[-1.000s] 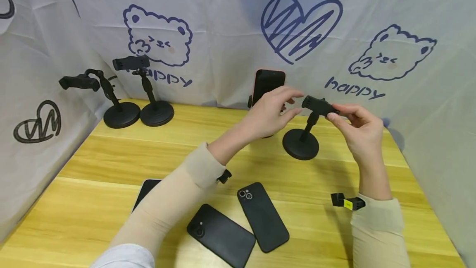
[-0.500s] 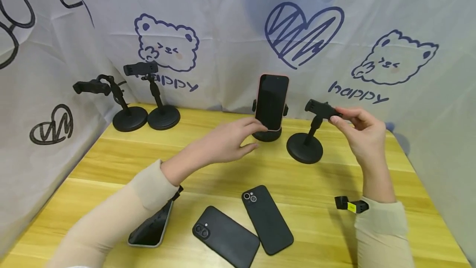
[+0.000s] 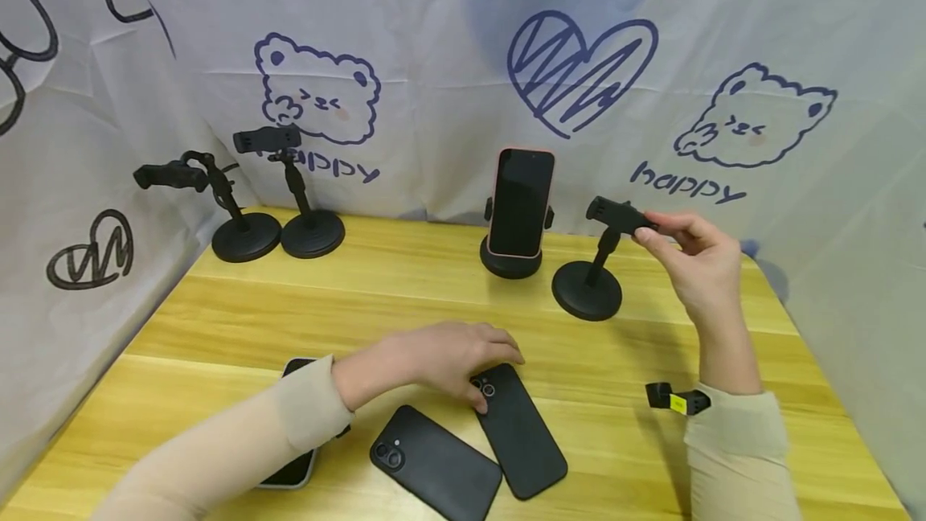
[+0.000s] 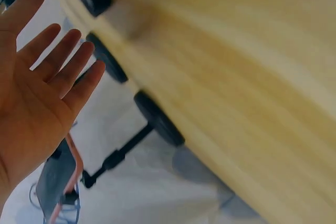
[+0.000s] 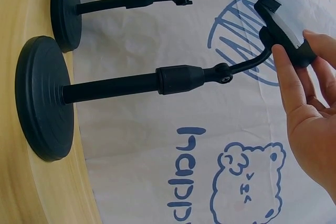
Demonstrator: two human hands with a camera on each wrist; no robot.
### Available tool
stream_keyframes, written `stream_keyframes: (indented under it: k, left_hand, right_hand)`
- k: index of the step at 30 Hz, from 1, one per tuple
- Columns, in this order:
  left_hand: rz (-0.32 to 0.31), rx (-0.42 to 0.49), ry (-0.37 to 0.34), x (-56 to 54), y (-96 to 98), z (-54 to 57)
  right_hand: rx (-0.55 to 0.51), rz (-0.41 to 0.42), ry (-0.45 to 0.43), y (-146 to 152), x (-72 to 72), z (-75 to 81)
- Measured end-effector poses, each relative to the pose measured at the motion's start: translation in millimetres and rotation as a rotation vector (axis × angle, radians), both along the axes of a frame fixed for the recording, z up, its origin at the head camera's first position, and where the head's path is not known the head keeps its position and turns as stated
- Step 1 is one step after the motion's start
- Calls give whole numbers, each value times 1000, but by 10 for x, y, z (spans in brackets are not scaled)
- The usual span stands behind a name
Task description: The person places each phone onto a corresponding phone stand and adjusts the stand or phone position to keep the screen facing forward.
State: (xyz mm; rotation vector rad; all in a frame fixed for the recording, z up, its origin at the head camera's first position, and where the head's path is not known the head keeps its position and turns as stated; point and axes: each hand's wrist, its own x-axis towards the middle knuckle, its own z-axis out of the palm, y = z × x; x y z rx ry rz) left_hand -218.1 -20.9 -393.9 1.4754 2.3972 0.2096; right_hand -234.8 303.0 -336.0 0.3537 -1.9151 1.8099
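Head view: wooden tabletop (image 3: 239,320) carried everything. Biggest on it, the right stand (image 3: 604,248), upright near the back; a sideways tug at its top could probably tip it or twist its joint. Beside it, the middle stand (image 3: 510,266), apart.

Hands next. Right hand (image 3: 700,268): grip pinched on one end of the right stand's holder (image 5: 286,35). Left hand (image 3: 456,356): grip apart, fingers spread in left wrist view, at the camera end of a black phone (image 3: 522,436); firm contact, cannot tell.

Phones: that one lay flat, camera side up; a one-sided hold could slip or shove it into the second black phone (image 3: 437,465), touching or nearly. White-edged phone (image 3: 292,470), partly behind the left sleeve, risked a nudge.

Containers: no box seen; middle stand's clamp held a pink-edged phone (image 3: 521,203).
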Motion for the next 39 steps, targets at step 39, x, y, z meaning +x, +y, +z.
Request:
stream_keyframes:
  k: [39]
  left_hand:
    - [-105,147,59,-63,239,-75]
  right_hand:
    - [82,-42,-9,4,2,8]
